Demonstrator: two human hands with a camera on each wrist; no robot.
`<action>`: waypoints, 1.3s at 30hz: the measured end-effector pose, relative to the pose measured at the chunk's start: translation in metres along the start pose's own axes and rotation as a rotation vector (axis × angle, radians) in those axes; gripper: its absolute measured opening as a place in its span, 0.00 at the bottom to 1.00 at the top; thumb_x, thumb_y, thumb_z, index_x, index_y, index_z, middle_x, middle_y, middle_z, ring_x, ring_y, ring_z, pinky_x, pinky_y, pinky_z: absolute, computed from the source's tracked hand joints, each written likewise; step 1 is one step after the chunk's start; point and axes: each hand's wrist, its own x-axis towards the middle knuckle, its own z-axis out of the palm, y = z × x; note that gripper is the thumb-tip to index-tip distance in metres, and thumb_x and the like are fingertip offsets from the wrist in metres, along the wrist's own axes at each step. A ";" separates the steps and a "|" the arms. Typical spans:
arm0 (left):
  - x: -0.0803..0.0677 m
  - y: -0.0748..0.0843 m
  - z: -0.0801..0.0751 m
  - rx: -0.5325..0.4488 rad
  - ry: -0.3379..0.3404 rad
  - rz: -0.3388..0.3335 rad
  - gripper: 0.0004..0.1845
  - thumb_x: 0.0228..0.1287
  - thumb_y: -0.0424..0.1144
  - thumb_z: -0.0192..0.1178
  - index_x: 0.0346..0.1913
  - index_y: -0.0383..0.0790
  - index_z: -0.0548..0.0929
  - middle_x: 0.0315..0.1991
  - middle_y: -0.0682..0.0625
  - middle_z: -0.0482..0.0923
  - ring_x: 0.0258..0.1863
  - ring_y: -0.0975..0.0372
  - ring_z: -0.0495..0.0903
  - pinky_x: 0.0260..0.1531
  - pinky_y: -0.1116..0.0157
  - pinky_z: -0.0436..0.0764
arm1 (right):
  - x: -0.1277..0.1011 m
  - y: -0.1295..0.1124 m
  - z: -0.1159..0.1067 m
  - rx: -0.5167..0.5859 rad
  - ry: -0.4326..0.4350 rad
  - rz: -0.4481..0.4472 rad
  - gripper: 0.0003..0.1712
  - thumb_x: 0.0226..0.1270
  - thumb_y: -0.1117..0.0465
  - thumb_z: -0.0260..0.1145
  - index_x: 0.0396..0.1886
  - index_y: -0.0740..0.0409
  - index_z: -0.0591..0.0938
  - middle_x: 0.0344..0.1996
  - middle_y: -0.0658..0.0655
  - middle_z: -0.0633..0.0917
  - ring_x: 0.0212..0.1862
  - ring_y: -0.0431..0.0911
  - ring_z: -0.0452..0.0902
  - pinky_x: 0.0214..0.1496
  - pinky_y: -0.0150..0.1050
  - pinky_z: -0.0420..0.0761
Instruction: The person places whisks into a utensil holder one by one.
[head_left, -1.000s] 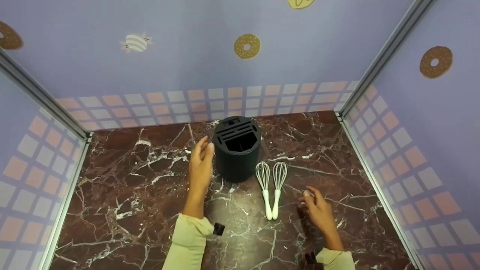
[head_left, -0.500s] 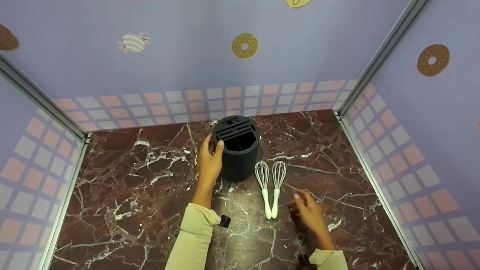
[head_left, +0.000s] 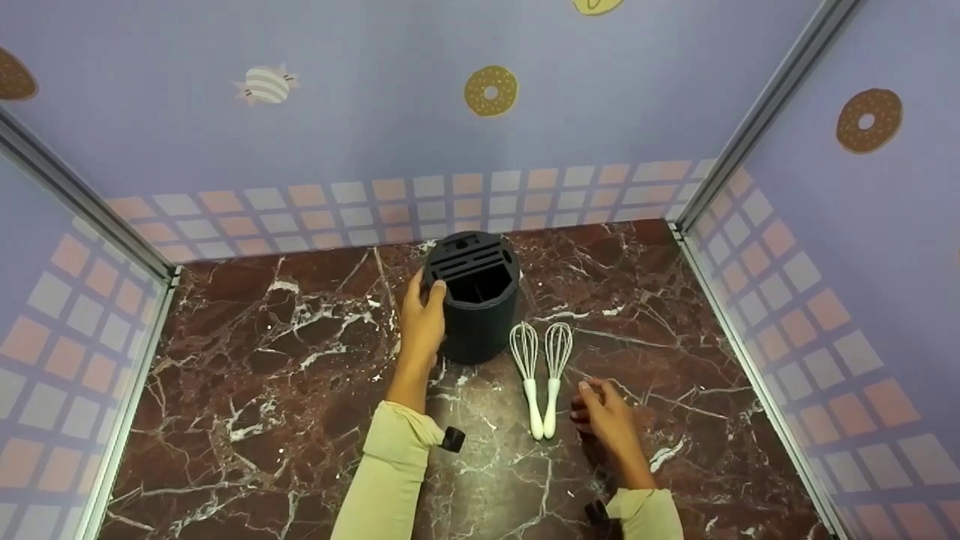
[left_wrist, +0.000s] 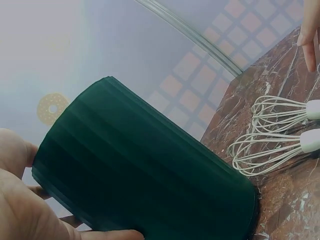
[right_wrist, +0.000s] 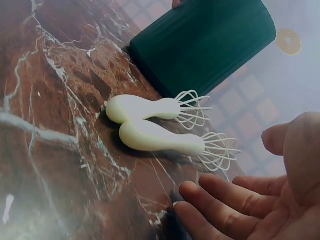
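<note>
A black knife and utensil holder (head_left: pixel 478 322), round with slots and a wider compartment in its top, stands upright on the marble-patterned surface. My left hand (head_left: pixel 423 319) holds it by its left side, thumb near the rim; the left wrist view shows the fingers against its ribbed wall (left_wrist: pixel 145 165). Two white-handled whisks lie side by side in front of it to the right, the left whisk (head_left: pixel 534 397) and the right whisk (head_left: pixel 553 397), their handle ends touching. To their right hovers my right hand (head_left: pixel 611 420), fingers loosely bent, apart from the whisks and holding nothing.
The dark red marble-patterned surface (head_left: pixel 247 375) is enclosed by a back wall (head_left: pixel 337 135) and side walls, lilac with printed donuts and checks. Metal edging (head_left: pixel 757 382) runs along the right side. The holder stands near the back wall.
My left hand has moved right onto the side of the holder. My right hand has shifted left towards the whisks. The holder and whisks have stayed in place.
</note>
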 end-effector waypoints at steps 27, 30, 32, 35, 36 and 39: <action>0.001 -0.005 0.001 -0.039 0.005 0.030 0.32 0.79 0.51 0.51 0.79 0.48 0.61 0.72 0.43 0.69 0.70 0.53 0.71 0.68 0.50 0.73 | 0.026 -0.009 0.028 -0.008 0.034 0.110 0.26 0.66 0.43 0.72 0.49 0.60 0.83 0.38 0.61 0.85 0.32 0.50 0.84 0.32 0.42 0.87; 0.001 -0.005 0.001 -0.039 0.003 0.036 0.31 0.79 0.51 0.51 0.79 0.48 0.61 0.73 0.43 0.68 0.70 0.53 0.70 0.69 0.50 0.72 | 0.027 -0.009 0.030 -0.012 0.038 0.110 0.26 0.63 0.43 0.74 0.47 0.60 0.84 0.35 0.60 0.84 0.30 0.50 0.83 0.31 0.42 0.87; 0.001 -0.005 0.001 -0.034 0.003 0.036 0.31 0.79 0.51 0.50 0.80 0.48 0.61 0.73 0.43 0.68 0.71 0.52 0.70 0.70 0.51 0.71 | 0.027 -0.009 0.031 -0.012 0.042 0.106 0.26 0.62 0.44 0.76 0.47 0.61 0.84 0.34 0.59 0.85 0.29 0.49 0.83 0.30 0.42 0.86; 0.001 -0.005 0.002 -0.018 0.012 0.036 0.32 0.79 0.51 0.50 0.80 0.47 0.60 0.74 0.43 0.67 0.72 0.52 0.69 0.72 0.52 0.69 | 0.028 -0.009 0.033 -0.029 0.053 0.093 0.27 0.60 0.46 0.77 0.47 0.62 0.84 0.32 0.57 0.85 0.28 0.48 0.83 0.29 0.42 0.86; 0.001 -0.004 0.002 -0.011 0.017 0.035 0.32 0.79 0.51 0.50 0.80 0.47 0.61 0.74 0.43 0.66 0.72 0.53 0.69 0.72 0.53 0.68 | 0.028 -0.009 0.034 -0.032 0.056 0.089 0.27 0.60 0.47 0.78 0.48 0.62 0.83 0.32 0.56 0.86 0.28 0.47 0.83 0.29 0.42 0.86; 0.001 -0.004 0.002 -0.005 0.022 0.042 0.31 0.79 0.50 0.50 0.79 0.46 0.61 0.75 0.43 0.66 0.73 0.52 0.68 0.74 0.54 0.66 | 0.029 -0.009 0.037 -0.039 0.064 0.078 0.28 0.59 0.48 0.79 0.47 0.65 0.83 0.30 0.56 0.86 0.26 0.47 0.83 0.27 0.41 0.85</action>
